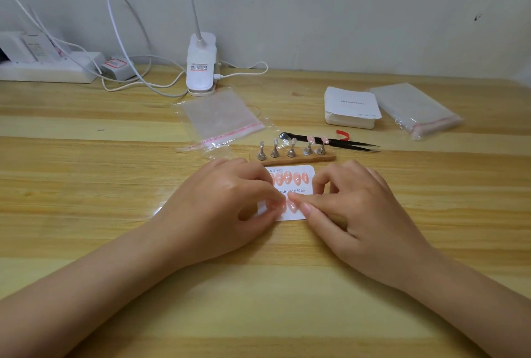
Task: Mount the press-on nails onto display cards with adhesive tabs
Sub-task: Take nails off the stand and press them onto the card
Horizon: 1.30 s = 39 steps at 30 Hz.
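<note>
Here, both hands' fingers pinch at one display card (309, 169) bearing five pink nails (288, 177) in its top row.

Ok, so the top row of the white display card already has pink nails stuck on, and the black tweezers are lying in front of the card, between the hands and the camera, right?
Not quite. The head view shows the black tweezers lying behind the white display card, beyond the wooden strip of metal nail stands. The top row of pink nails is indeed stuck on.
</note>
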Each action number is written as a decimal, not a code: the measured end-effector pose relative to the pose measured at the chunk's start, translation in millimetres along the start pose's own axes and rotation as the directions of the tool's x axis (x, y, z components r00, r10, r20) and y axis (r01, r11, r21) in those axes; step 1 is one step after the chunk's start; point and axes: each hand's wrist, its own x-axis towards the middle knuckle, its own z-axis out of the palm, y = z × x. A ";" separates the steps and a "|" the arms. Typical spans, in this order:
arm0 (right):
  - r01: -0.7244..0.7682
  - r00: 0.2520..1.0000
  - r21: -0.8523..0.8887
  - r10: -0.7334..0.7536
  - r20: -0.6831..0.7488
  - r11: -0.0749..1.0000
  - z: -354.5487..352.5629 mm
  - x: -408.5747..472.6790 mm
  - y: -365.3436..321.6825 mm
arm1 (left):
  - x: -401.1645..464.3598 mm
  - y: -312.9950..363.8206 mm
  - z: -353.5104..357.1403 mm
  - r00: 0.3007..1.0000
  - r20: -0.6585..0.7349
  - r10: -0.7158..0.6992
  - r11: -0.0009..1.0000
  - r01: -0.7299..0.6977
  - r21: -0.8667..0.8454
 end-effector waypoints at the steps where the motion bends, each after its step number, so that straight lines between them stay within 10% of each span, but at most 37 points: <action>1: -0.025 0.999 0.069 0.026 -0.020 0.997 0.9 1.4 2.1 | 1.5 0.7 -1.5 1.000 0.019 -0.008 1.000 0.008 -0.005; 7: -0.124 0.968 0.381 0.196 -0.157 0.916 -7.2 18.1 18.6 | 13.7 -2.8 -12.3 0.986 0.156 -0.058 0.991 0.076 -0.113; 28: 0.052 0.961 -0.141 -0.088 -0.262 0.989 -4.6 50.0 40.8 | 77.1 -3.7 26.9 0.940 -0.085 -0.330 0.892 0.281 -0.355; 39: -0.180 0.965 0.130 0.201 -0.171 0.975 -5.1 68.7 44.0 | 76.9 -3.9 30.4 0.929 -0.120 -0.349 0.889 0.288 -0.356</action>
